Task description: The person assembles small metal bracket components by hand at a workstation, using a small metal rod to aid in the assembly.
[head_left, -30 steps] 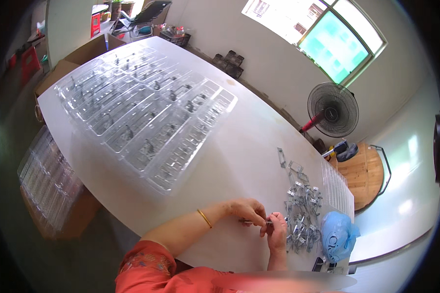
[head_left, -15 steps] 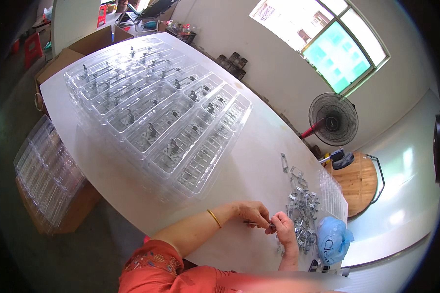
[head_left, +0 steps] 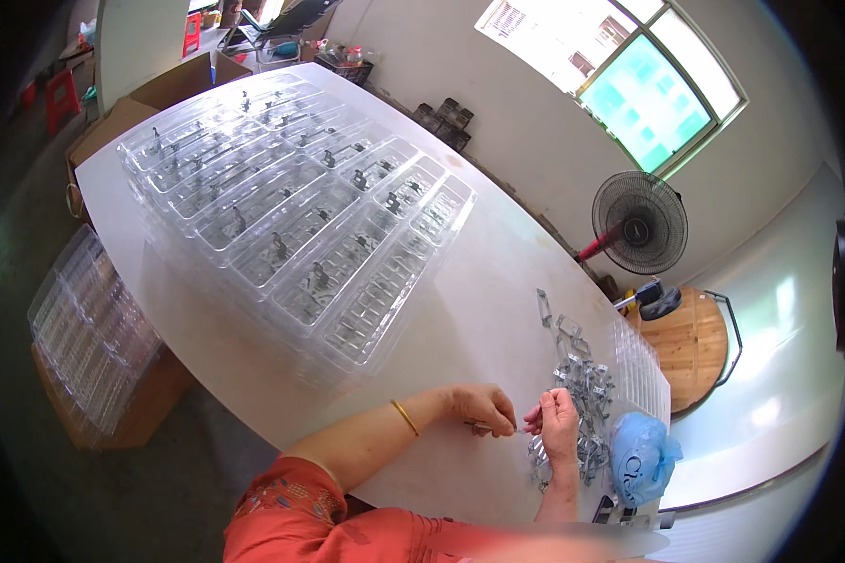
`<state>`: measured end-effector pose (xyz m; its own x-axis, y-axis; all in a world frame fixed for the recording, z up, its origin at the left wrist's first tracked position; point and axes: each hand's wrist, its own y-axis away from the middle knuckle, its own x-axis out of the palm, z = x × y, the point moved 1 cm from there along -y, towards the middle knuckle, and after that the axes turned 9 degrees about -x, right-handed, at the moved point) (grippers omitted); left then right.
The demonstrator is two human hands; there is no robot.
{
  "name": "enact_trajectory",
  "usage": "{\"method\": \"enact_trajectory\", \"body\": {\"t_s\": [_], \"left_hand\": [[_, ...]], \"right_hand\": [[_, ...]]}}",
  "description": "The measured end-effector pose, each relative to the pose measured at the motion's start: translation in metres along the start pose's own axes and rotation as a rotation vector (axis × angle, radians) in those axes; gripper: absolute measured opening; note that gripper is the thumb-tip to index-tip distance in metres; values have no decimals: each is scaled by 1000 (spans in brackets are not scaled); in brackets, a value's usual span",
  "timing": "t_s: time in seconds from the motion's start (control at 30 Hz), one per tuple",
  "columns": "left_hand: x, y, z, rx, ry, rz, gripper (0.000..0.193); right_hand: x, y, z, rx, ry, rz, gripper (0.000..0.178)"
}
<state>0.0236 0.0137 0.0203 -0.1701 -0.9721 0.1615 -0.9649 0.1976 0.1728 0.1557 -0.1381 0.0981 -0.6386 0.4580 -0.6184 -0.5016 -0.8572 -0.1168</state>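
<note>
Over the near part of the white table (head_left: 479,328), my left hand (head_left: 483,409) is closed, with a small metal part (head_left: 480,427) sticking out under its fingers. My right hand (head_left: 558,424) is a short gap to the right, with its fingers bent together in a pinch; what they hold, if anything, is too small to make out. Right beside and behind that hand lies a loose pile of small silvery metal brackets (head_left: 587,385). Clear plastic trays (head_left: 385,324) with long compartments, stacked at the left, carry metal parts in several of their pockets.
A tied blue plastic bag (head_left: 640,460) sits right of the pile, near a clear ribbed tray (head_left: 634,361). More clear trays (head_left: 94,338) rest on a cardboard box by the table's left edge. A black fan (head_left: 637,225) stands beyond the far right edge.
My hands have come apart: the right one has moved slightly up and right, away from the left. The left stays nearly in place, still gripping the small metal part.
</note>
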Motion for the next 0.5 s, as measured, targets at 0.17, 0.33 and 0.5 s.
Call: {"method": "enact_trajectory", "body": {"t_s": [0.17,0.33,0.5], "left_hand": [[-2,4,4,54,297,-45,35],[-7,6,4,185,566,-78,31],[-23,6,2,299,573,-164,35]], "right_hand": [[9,9,-2,-9,-222,-60,15],[12,14,-8,-85,-189,-111,15],[13,0,9,-216,12,-236,13]]}}
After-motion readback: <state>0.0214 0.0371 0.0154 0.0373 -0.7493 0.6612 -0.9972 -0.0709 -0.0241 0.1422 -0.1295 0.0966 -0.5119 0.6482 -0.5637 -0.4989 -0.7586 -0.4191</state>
